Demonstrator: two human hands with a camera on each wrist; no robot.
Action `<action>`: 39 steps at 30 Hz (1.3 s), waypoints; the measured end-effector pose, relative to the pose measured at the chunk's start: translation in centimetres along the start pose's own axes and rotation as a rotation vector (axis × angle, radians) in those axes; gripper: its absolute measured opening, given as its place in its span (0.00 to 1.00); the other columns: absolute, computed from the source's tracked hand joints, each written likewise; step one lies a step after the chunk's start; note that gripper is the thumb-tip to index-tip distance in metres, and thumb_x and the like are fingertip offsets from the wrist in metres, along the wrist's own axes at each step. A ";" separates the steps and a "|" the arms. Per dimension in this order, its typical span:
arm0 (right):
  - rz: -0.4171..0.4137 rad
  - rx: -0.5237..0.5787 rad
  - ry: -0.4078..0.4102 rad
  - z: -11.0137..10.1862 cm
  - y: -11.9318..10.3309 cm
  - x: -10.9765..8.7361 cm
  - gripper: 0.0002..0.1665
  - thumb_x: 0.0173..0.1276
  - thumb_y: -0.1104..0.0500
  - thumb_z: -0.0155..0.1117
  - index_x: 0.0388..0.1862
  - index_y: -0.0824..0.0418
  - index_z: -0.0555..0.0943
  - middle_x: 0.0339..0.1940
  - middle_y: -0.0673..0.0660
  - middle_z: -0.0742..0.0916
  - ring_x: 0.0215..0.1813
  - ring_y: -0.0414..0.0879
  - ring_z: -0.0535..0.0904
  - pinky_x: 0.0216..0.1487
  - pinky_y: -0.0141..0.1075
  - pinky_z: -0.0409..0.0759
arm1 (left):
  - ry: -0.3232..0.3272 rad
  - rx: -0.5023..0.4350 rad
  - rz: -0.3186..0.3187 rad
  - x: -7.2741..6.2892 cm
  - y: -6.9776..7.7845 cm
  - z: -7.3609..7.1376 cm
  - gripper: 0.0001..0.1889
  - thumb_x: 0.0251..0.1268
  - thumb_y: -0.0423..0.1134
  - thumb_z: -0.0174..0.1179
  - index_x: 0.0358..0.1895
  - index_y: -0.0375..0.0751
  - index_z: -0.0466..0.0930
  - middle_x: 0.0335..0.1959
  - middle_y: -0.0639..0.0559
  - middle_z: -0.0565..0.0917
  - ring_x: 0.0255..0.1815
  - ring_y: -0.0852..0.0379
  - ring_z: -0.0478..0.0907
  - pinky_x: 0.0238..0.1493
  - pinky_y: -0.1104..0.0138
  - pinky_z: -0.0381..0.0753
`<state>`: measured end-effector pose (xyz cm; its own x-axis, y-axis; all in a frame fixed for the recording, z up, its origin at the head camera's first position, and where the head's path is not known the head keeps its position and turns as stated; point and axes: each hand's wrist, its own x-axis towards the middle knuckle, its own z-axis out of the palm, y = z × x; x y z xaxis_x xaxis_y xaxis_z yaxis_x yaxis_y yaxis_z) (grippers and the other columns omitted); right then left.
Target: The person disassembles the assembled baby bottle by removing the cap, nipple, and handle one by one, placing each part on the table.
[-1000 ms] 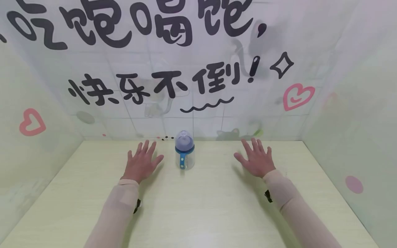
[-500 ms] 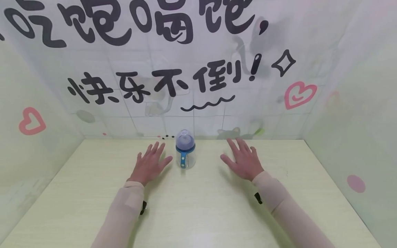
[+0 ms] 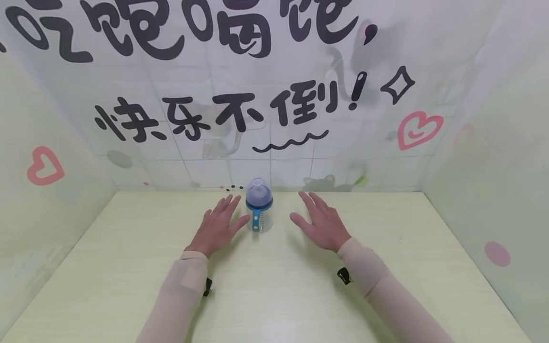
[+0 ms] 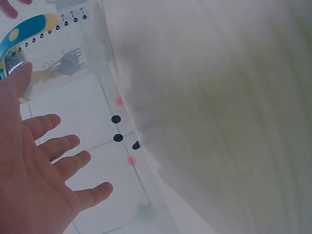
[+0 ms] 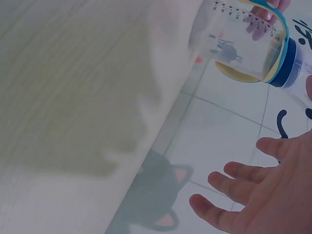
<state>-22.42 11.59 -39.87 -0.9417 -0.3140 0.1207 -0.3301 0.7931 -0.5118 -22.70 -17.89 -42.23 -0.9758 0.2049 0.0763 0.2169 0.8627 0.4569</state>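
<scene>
A clear baby bottle (image 3: 259, 215) with a lilac domed cap, a dark blue collar and blue handles stands upright near the back of the table. Printed measuring marks and a small animal picture show on its wall in the left wrist view. My left hand (image 3: 218, 227) is just left of the bottle, fingers spread, with the thumb tip right at the handle. On the other side my right hand (image 3: 320, 223) is held a short gap away from the bottle, its fingers extended and holding nothing. In the right wrist view the bottle (image 5: 239, 41) lies beyond the fingers (image 5: 234, 183).
The pale wooden table (image 3: 274, 290) ends at a back wall (image 3: 287, 171) printed with black lettering, a pink heart and cartoon animals. Light side walls (image 3: 480, 181) enclose it left and right. A dark strap piece (image 3: 344, 276) shows under the right sleeve.
Both hands have moved inward toward the bottle from either side, the left one rightward and the right one leftward. The bottle stays standing in its place; the head view has shifted slightly.
</scene>
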 end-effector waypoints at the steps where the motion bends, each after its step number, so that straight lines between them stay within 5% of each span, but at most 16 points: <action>1: -0.001 0.010 0.001 0.0 -0.2 0.1 0.45 0.74 0.31 0.43 0.81 0.53 0.55 0.79 0.61 0.61 0.79 0.57 0.54 0.71 0.68 0.55 | -0.001 -0.010 0.003 0.0 0.1 0.0 0.42 0.73 0.68 0.42 0.80 0.45 0.51 0.80 0.40 0.52 0.80 0.38 0.46 0.74 0.34 0.44; 14: -0.039 0.132 0.018 0.9 -2.8 0.8 0.42 0.76 0.33 0.45 0.80 0.53 0.56 0.78 0.55 0.65 0.77 0.56 0.60 0.72 0.65 0.60 | 0.001 -0.203 0.041 0.6 0.9 0.7 0.40 0.72 0.65 0.50 0.79 0.49 0.53 0.78 0.44 0.59 0.77 0.38 0.55 0.74 0.40 0.56; 30: -0.108 0.184 0.000 0.9 -5.4 1.6 0.41 0.76 0.35 0.46 0.81 0.50 0.54 0.78 0.53 0.64 0.77 0.55 0.60 0.72 0.67 0.58 | -0.036 -0.256 -0.018 1.2 1.8 0.8 0.40 0.73 0.56 0.55 0.80 0.44 0.51 0.77 0.42 0.61 0.76 0.38 0.57 0.74 0.42 0.57; 39: -0.122 0.188 -0.003 1.3 -5.6 2.0 0.43 0.75 0.32 0.45 0.81 0.51 0.54 0.78 0.53 0.64 0.76 0.55 0.62 0.71 0.65 0.60 | -0.061 -0.335 0.008 1.4 1.8 0.9 0.39 0.72 0.50 0.59 0.80 0.45 0.52 0.72 0.34 0.67 0.73 0.36 0.62 0.72 0.40 0.61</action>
<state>-22.34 5.89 -37.87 -0.8954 -0.4031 0.1893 -0.4233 0.6383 -0.6429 -23.67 -15.65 -42.05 -0.9686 0.2466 0.0325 0.1930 0.6629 0.7234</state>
